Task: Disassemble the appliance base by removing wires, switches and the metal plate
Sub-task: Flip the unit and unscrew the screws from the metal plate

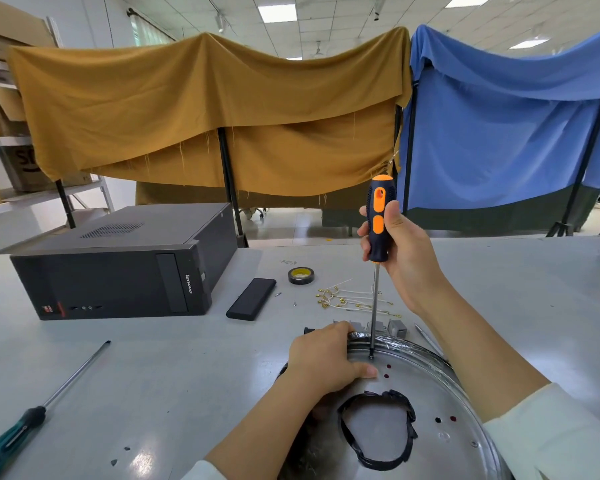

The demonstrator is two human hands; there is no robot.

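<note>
Both hands work at the lower right of the frame: the right hand [400,252] grips an orange-and-black screwdriver [378,233] upright by its handle, while the left hand [326,358] presses down on the rim of the appliance base [437,367], fingers curled over its edge and thumb flat on the metal.

Largest in that base is the round metal plate [458,403], shiny, with a ragged ring of black tape [378,427] round its central hole. The driver's tip [371,356] stands on a screw near the plate's far rim.

Loose white wires [354,299] and grey switches [395,327] lie on the table just beyond (already out, it seems), so the plate's screws look like the step in hand. Next calls for steady downward pressure while turning.
</note>
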